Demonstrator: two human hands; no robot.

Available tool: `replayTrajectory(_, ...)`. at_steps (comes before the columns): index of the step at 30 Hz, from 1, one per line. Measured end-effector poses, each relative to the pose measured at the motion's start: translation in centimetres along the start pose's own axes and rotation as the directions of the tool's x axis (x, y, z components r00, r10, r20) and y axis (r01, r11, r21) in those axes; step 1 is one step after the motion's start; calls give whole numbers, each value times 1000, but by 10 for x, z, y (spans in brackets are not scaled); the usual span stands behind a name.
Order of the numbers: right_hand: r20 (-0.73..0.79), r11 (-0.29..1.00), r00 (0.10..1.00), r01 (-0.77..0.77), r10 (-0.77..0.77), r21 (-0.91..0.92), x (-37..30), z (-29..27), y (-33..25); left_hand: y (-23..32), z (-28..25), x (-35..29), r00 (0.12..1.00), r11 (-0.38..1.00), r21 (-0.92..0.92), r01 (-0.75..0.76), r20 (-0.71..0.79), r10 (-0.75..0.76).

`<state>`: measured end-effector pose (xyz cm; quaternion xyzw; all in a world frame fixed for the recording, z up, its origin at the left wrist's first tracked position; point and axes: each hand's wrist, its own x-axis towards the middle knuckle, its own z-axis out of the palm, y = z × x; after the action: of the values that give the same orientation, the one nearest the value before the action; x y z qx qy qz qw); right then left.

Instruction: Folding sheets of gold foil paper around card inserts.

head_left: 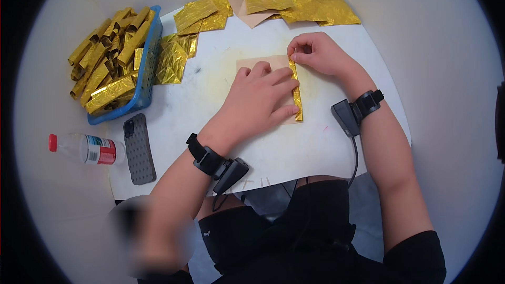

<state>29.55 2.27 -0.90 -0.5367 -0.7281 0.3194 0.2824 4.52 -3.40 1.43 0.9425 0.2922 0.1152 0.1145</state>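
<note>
A sheet of gold foil paper [279, 62] lies in the middle of the table, its plain tan side up. Along its right side, the edge is folded over into a narrow gold strip [298, 97]. My left hand [252, 100] rests on the sheet with bent, separated fingers; its fingertips and thumb touch the strip. At the strip's far end, my right hand [321, 55] is closed in a pinch on the folded edge. The tips of the pinching fingers are partly hidden.
A blue basket [150, 68] at the left holds many gold paper rolls [113, 52]. Gold sheets [315, 8] lie along the far edge, with more sheets [171, 60] beside the basket. A phone [139, 150] and a red-capped bottle [92, 149] lie nearer left. White walls enclose the table [294, 152].
</note>
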Motion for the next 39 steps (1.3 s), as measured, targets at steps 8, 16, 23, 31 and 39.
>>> replayTrajectory(8,-7,999,999,32,-32,-33,2,-1,2,-11,21,0,995,998,-62,6,-104,-12)
replayTrajectory(16,61,974,995,91,-80,-207,-10,-8,-17,-16,25,0,998,997,-70,20,-56,-24)
replayTrajectory(23,133,943,988,116,-77,-312,-12,-12,-23,-15,22,3,998,992,-119,46,-42,-52)
replayTrajectory(31,114,928,985,161,-130,-335,-17,-9,-25,-13,20,4,997,996,-69,58,-37,-61)
replayTrajectory(39,164,916,983,138,-81,-377,-21,-11,-32,-14,25,4,997,998,-33,52,-59,-54)
